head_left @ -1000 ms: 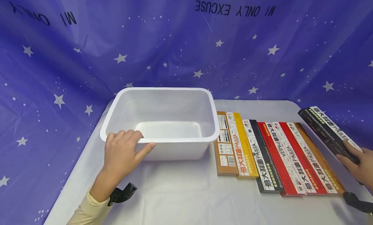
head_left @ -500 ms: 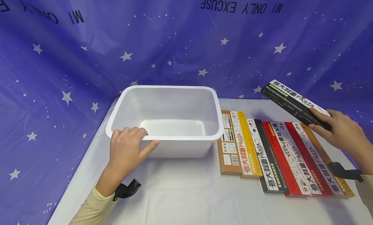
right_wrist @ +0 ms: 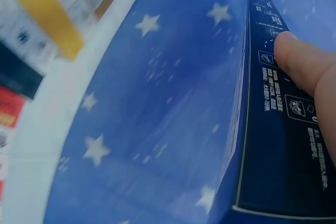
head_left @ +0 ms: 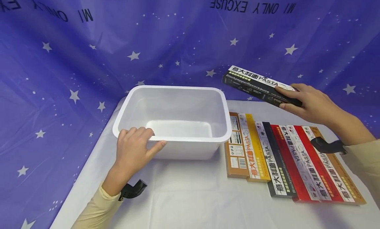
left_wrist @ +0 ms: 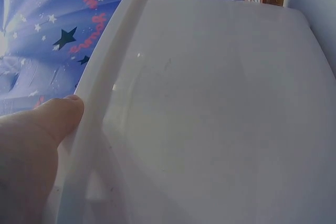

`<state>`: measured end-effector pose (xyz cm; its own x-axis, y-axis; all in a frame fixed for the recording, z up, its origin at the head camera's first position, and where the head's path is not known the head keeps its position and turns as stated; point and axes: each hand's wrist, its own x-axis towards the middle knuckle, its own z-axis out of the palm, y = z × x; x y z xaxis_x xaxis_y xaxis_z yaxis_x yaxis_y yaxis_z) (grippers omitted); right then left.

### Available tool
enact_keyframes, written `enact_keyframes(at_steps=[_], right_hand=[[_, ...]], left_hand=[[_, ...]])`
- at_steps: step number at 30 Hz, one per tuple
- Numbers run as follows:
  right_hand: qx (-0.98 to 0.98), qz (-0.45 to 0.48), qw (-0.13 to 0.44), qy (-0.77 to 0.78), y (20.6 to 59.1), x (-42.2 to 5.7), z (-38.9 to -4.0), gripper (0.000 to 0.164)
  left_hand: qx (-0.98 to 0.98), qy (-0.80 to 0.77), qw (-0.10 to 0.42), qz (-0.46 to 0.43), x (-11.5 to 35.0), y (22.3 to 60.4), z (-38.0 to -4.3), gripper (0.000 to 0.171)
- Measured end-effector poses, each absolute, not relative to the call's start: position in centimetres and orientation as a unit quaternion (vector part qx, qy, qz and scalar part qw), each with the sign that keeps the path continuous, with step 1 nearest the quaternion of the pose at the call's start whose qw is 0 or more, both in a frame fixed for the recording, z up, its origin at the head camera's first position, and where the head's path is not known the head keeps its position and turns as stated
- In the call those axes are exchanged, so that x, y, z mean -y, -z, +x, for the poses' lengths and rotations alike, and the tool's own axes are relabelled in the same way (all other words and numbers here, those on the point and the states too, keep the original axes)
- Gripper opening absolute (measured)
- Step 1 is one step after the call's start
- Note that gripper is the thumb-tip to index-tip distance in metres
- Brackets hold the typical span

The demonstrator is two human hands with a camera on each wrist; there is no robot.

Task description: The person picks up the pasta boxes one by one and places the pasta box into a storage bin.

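Note:
My left hand [head_left: 135, 150] grips the near rim of a white plastic bin [head_left: 184, 140], fingers over the inside and thumb along the outer front. In the left wrist view that thumb [left_wrist: 60, 116] presses at the edge of the bin's wall [left_wrist: 210, 93]. Up in the air at the right, my right hand [head_left: 311, 102] holds a black-and-white pasta box [head_left: 261, 85] by its right end, tilted, its far end close to the bin's right side. The right wrist view shows the thumb [right_wrist: 299, 59] on the dark side of the pasta box [right_wrist: 268, 145].
Right of the bin, several pasta boxes lie side by side on the white-covered table [head_left: 184, 196]: a brown box [head_left: 237, 150], a yellow box [head_left: 256, 150], a black box [head_left: 279, 163], then red and orange ones [head_left: 320, 166]. A purple starry cloth [head_left: 178, 34] hangs behind.
My right hand has carried the black pasta box up and left, from beyond the row's right end toward the bin. The left hand keeps its grip on the rim; the head view shifts slightly.

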<state>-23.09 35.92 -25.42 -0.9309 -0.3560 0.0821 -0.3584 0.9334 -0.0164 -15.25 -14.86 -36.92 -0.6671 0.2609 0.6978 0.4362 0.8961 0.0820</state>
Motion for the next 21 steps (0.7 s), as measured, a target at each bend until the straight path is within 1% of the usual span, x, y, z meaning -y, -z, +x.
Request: enact_keyframes(at_steps=[11,21], right_hand=[[0.958,0.285,0.037,-0.005,22.5,-27.2,-25.4,0.061],[0.93,0.367,0.015,0.008,22.0,-20.1,-27.1,0.06]], left_hand=[[0.9,0.115,0.371,-0.198,15.1,37.0,-15.6,0.083],[0.905,0.113,0.363,-0.19,15.3,37.0,-15.6,0.085]])
